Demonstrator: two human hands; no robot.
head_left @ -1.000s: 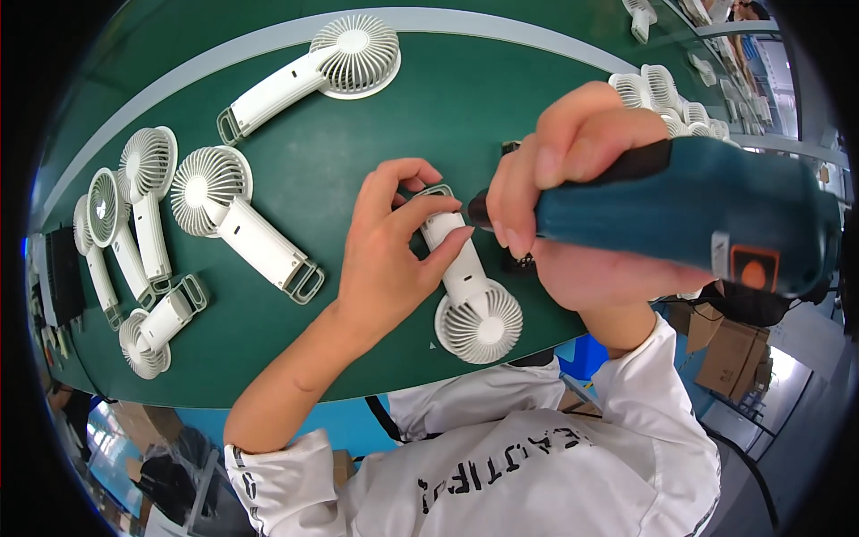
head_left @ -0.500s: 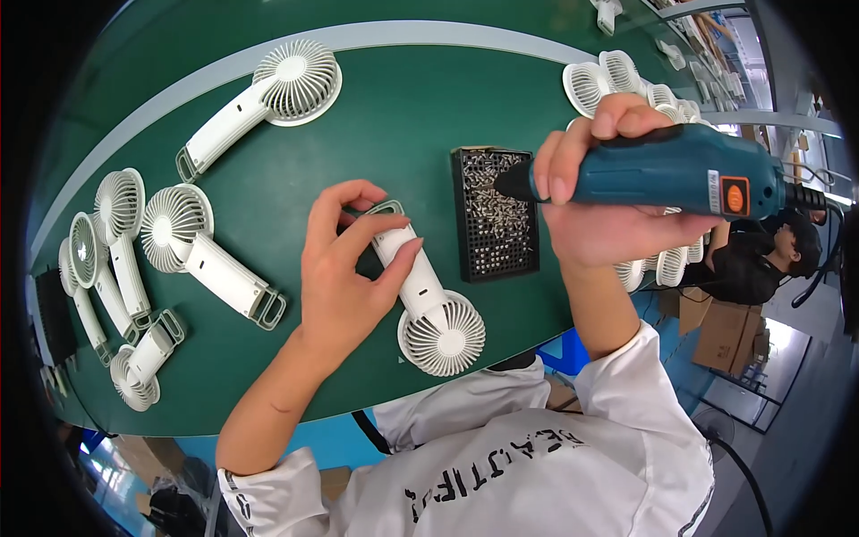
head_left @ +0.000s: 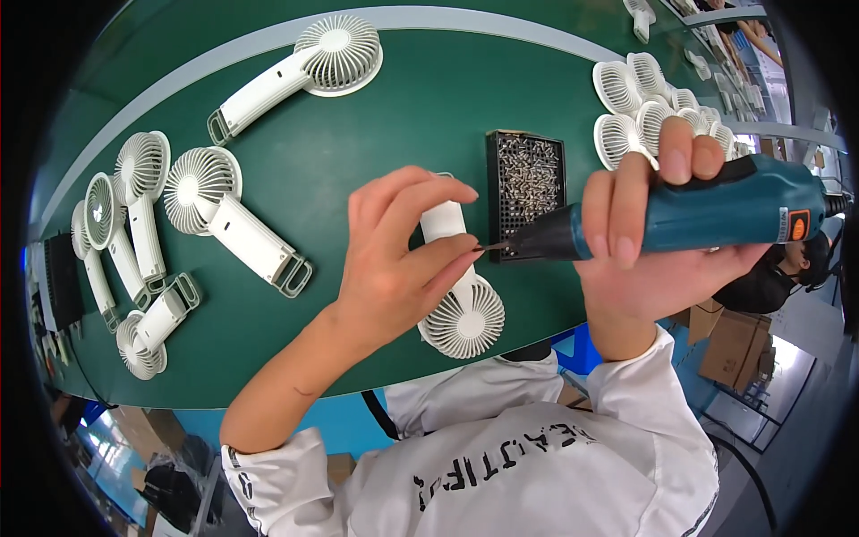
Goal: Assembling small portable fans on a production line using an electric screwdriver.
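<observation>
while the left hand (head_left: 394,268) pinches something tiny at the tip of the teal electric screwdriver (head_left: 689,215), likely a screw though it's too small to tell, a slip could drop it onto the green table (head_left: 394,98). if the bit wanders, it could scratch the white handheld fan (head_left: 461,295) lying under that hand, head towards the person. left thumb and forefinger are nearly closed at the bit, the other fingers arched over the fan's handle. right hand (head_left: 653,242) is wrapped tight round the driver's body, held level, just in front of the black screw tray (head_left: 526,192).
</observation>
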